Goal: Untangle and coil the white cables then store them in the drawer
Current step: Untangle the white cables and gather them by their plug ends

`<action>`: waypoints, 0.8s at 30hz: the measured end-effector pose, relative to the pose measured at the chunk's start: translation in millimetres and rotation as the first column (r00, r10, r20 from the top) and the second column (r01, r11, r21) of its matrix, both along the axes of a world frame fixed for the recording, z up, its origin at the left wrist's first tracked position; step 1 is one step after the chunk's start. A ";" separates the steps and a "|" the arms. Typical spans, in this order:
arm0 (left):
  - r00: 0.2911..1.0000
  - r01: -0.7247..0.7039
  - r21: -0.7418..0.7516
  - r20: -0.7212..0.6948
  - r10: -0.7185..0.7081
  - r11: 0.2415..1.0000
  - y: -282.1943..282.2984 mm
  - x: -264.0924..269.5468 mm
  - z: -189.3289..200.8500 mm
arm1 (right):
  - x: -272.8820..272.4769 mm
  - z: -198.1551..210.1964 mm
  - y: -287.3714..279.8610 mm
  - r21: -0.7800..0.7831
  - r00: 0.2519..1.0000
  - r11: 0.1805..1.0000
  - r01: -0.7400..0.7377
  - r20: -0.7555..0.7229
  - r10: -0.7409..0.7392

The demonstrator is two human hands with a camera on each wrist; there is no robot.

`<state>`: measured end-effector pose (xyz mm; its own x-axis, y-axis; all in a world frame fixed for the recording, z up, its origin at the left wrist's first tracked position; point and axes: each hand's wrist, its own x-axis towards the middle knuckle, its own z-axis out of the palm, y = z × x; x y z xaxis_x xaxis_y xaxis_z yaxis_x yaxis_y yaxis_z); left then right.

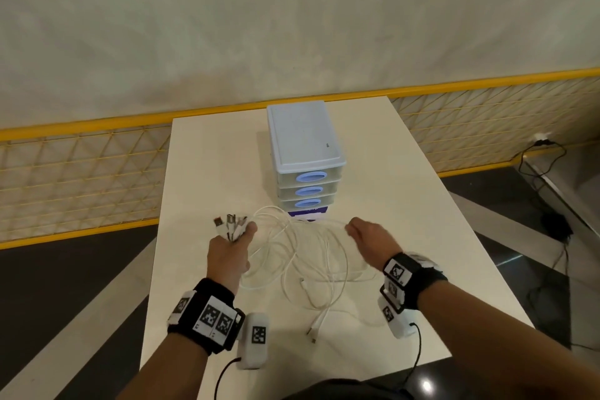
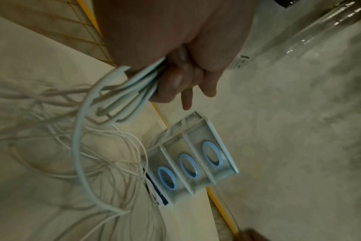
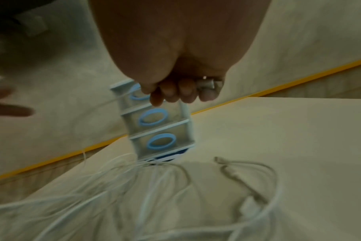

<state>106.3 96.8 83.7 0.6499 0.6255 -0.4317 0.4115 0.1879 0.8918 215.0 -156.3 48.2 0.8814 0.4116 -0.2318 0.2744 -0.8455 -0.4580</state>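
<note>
Your left hand [image 1: 229,256] is clamped round the plug ends of the white cables [image 1: 302,256]; your right hand [image 1: 370,242] pinches one loop, the tangle sprawled on the surface [image 1: 406,204] before the closed drawer unit [image 1: 305,153].

The right wrist view was smeared with motion, so the white cables [image 3: 155,195] blurred into streaks and single strands could not be followed. The right hand [image 3: 181,65] hid the top drawer's handle, and whether its curled fingers [image 3: 171,91] pinched a cable stayed unclear. In the head view the left hand [image 1: 229,256] covered the cable ends' lower parts.
</note>
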 end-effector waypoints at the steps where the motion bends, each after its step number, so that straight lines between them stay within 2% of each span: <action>1: 0.999 -0.021 -0.045 0.024 0.022 0.999 5.6 -2.5 -2.2 | 6.2 -1.1 -10.1 -0.037 0.999 0.999 0.027 0.032 -0.026; 5: 0.977 -0.118 -0.235 0.144 0.155 0.965 28.3 -8.1 -7.5 | 20.0 -9.7 -49.1 -0.237 0.995 0.968 0.086 0.068 -0.071; 9: 0.955 -0.147 -0.306 0.206 0.216 0.941 45.0 -12.7 -3.0 | 19.2 -19.2 -66.5 -0.307 0.995 0.946 0.102 0.038 -0.095; 13: 0.935 -0.181 -0.355 0.228 0.272 0.917 57.8 -19.3 -1.5 | 12.1 -29.0 -67.3 -0.334 0.993 0.938 0.092 -0.035 -0.110; 19: 0.930 -0.184 -0.348 0.241 0.277 0.919 60.9 -30.5 0.0 | 8.0 -36.8 -67.3 -0.316 0.971 0.940 0.132 -0.150 -0.187; 24: 0.936 -0.179 -0.315 0.238 0.261 0.932 59.0 -35.5 -2.2 | 5.5 -39.4 -69.0 -0.249 0.953 0.935 0.253 -0.101 -0.285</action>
<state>70.8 155.7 81.6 0.6271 0.6434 -0.4391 0.0801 0.5074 0.8580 220.6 -225.3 8.8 0.9060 0.0844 -0.4147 -0.0284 -0.9655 -0.2587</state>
